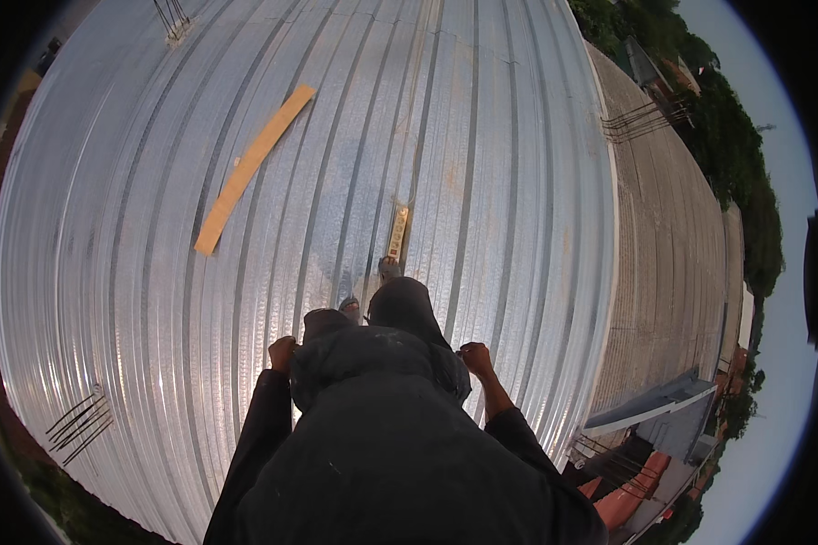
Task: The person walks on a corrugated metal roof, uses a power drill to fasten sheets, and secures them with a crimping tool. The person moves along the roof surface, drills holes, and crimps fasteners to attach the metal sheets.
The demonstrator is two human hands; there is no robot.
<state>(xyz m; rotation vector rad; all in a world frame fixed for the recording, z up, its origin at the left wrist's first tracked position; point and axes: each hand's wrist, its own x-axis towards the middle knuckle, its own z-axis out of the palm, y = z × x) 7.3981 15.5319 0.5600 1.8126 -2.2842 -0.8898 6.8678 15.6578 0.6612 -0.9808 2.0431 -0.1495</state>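
Beside my left thigh, my left hand [283,352] is closed, its fingers against the dark trousers [323,359]. On the other side my right hand [474,358] is closed too, close to the trouser leg. Whether either hand pinches cloth or anything small cannot be made out. Just ahead of my front foot [389,267] lies a narrow yellowish strip with round marks [398,232], set along a roof rib. Farther off to the left, a long tan plank [253,173] lies slantwise over the ribs, out of reach of both hands.
Ribbed silver metal roofing [509,227] spreads under my feet. Bundles of bare rebar [80,422] poke up at the lower left, with more rebar [174,23] at the far left and past the right edge. A lower brownish roof [668,263] adjoins on the right.
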